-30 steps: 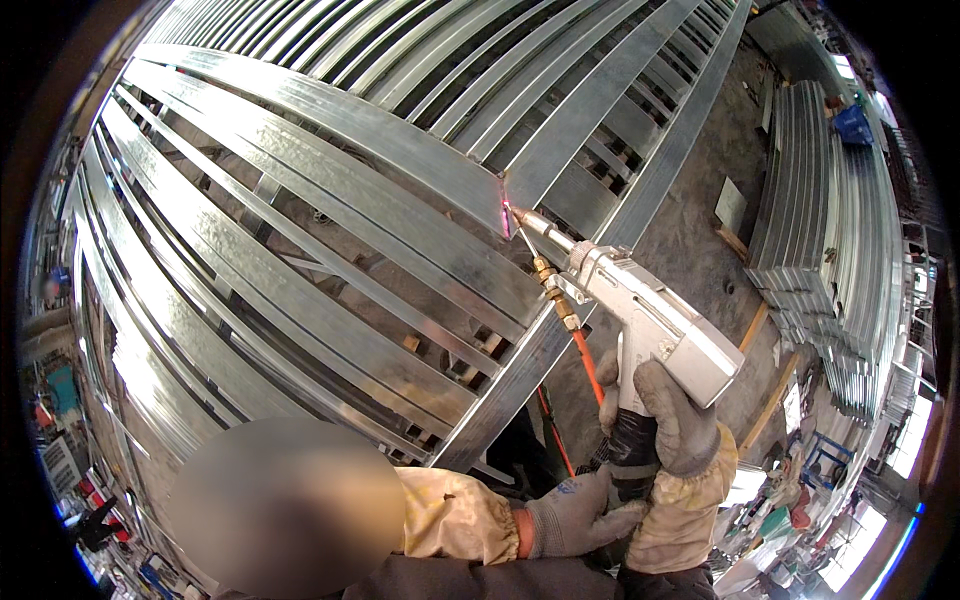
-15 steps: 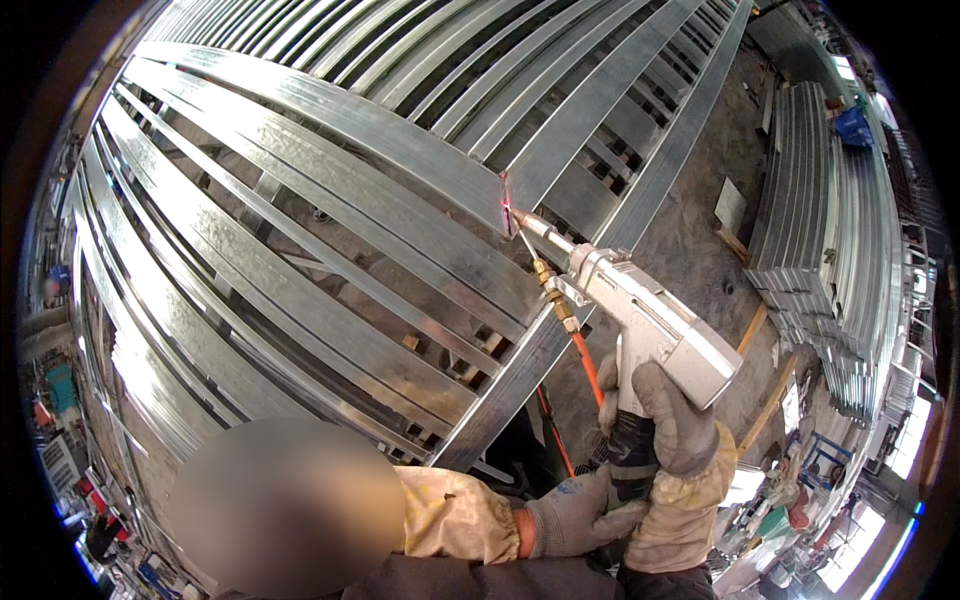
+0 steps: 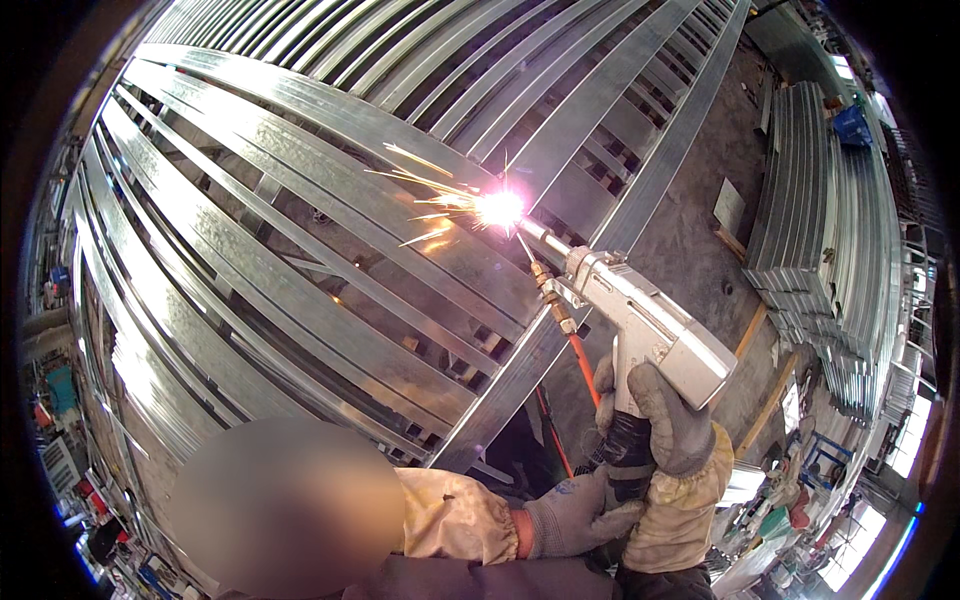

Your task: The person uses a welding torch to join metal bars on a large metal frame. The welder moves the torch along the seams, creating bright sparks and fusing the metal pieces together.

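In my gloved right hand (image 3: 672,418) is the dark grip of a silver handheld laser welding gun (image 3: 655,325). Its copper-coloured nozzle points up and left at a corner where metal bars meet. A bright pinkish-white glare with sparks (image 3: 500,208) covers the nozzle tip and the joint there. Alongside the nozzle runs a brass-fitted wire feed tube (image 3: 553,292) with an orange hose (image 3: 588,368). Lower down, my gloved left hand (image 3: 572,518) is closed around the bottom of the gun's black-wrapped handle. The galvanized steel frame (image 3: 400,150) lies under the nozzle.
Long galvanized steel tubes (image 3: 290,210) stretch across the left and far side. A stack of metal profiles (image 3: 800,220) stands at the right, with wooden strips (image 3: 768,405) near it. A blurred round patch (image 3: 285,505) covers the lower left.
The small pink glow at the joint has become a large bright flare, with sparks flying leftward. The gun has shifted very slightly left; both hands keep their hold.
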A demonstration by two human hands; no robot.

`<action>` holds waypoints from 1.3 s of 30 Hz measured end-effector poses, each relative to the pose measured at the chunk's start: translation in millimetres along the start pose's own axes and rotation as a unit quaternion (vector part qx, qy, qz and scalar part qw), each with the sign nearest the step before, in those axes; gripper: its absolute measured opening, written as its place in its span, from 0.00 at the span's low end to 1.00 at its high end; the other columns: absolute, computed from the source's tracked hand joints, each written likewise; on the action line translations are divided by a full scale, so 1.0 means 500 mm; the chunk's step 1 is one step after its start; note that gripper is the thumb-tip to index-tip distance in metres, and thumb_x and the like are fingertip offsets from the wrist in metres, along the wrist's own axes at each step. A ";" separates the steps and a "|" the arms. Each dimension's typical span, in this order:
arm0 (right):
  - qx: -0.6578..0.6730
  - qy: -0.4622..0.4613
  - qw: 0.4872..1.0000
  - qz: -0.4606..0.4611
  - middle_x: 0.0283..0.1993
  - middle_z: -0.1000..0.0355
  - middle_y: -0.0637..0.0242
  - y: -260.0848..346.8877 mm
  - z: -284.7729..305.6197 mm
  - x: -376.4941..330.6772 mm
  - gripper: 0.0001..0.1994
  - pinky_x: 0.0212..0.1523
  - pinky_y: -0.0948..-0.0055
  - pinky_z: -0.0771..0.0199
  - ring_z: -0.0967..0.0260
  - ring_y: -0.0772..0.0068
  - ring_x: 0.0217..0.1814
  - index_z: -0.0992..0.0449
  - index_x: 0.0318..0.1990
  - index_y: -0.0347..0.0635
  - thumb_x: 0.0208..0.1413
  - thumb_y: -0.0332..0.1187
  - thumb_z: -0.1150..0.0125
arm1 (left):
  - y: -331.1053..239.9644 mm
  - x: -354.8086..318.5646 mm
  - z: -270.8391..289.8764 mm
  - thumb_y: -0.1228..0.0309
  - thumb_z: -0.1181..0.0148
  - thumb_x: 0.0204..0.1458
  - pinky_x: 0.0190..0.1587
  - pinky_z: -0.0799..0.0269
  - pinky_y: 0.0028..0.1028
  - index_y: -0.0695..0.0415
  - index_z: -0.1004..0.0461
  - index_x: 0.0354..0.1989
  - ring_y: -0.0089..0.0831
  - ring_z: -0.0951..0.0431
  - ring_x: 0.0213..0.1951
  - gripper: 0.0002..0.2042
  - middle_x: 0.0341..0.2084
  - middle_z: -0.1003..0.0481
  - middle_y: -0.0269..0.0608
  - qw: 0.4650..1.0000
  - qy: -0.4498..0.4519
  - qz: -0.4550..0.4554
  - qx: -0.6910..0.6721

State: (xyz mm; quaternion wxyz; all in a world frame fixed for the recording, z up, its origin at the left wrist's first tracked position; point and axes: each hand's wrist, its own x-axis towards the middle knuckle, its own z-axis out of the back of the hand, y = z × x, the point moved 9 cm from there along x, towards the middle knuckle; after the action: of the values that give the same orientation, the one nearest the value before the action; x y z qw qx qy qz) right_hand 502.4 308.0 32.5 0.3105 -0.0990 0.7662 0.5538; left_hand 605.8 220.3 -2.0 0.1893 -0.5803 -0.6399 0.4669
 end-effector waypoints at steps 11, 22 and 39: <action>0.032 -0.006 0.999 0.007 0.40 0.26 0.57 -0.007 0.005 0.000 0.24 0.27 0.77 0.22 0.26 0.74 0.29 0.37 0.62 0.31 0.64 0.34 0.41 | -0.007 -0.004 -0.001 0.57 0.45 0.61 0.45 0.25 0.36 0.62 0.38 0.57 0.42 0.18 0.41 0.24 0.36 0.21 0.51 0.999 0.025 0.039 -0.011; -0.009 -0.002 1.000 0.016 0.40 0.26 0.59 0.002 0.001 -0.004 0.20 0.27 0.77 0.23 0.25 0.76 0.30 0.35 0.60 0.32 0.65 0.33 0.42 | 0.006 -0.002 -0.012 0.57 0.45 0.62 0.46 0.25 0.36 0.65 0.40 0.57 0.42 0.18 0.41 0.25 0.37 0.21 0.53 0.999 0.033 0.032 -0.013; -0.043 0.017 0.999 0.023 0.39 0.25 0.60 0.007 0.000 -0.010 0.17 0.33 0.74 0.23 0.26 0.75 0.34 0.31 0.56 0.31 0.66 0.34 0.43 | 0.010 -0.004 -0.019 0.56 0.45 0.61 0.42 0.25 0.36 0.64 0.39 0.57 0.41 0.18 0.37 0.26 0.35 0.21 0.52 0.999 0.026 0.038 -0.025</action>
State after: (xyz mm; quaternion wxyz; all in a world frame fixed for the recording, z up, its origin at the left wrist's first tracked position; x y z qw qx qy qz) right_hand 504.6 308.2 38.3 0.2800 -0.1042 0.7492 0.5912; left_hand 616.5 221.5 -1.1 0.1739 -0.6207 -0.6236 0.4422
